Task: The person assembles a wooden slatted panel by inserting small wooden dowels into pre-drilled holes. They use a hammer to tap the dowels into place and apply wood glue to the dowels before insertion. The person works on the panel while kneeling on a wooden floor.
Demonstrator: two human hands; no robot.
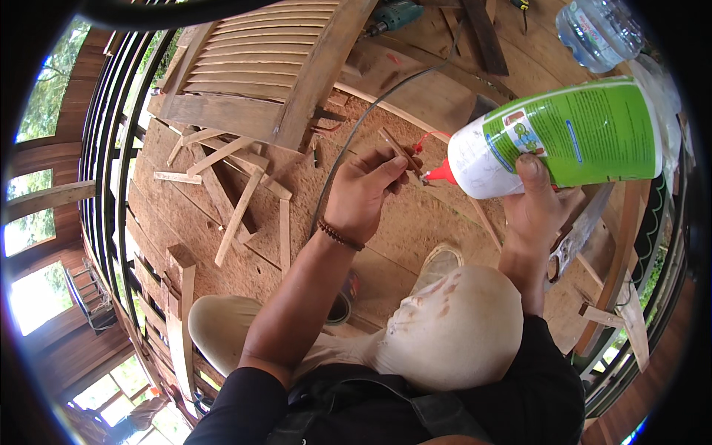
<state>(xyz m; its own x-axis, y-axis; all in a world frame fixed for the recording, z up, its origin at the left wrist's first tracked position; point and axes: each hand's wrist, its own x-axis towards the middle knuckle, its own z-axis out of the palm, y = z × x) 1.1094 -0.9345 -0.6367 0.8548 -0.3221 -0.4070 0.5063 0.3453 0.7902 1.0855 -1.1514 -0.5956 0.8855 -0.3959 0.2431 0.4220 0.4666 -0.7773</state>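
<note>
My right hand [535, 200] grips a large green and white glue bottle [604, 133], tipped on its side so its red nozzle points left. In my left hand [369, 182], thumb and fingers pinch a thin wooden stick [398, 148]. The nozzle tip meets or nearly meets the stick's lower end; I cannot tell whether they touch. A small red cap [417, 147] on a red string shows just beyond my left fingertips.
A slatted wooden panel [252, 52] lies at the far left, with loose wood strips [237, 215] nearby. A dark cable [356, 122] crosses the dusty floor. A green power drill [395, 16] and a clear water bottle [601, 35] are at the back.
</note>
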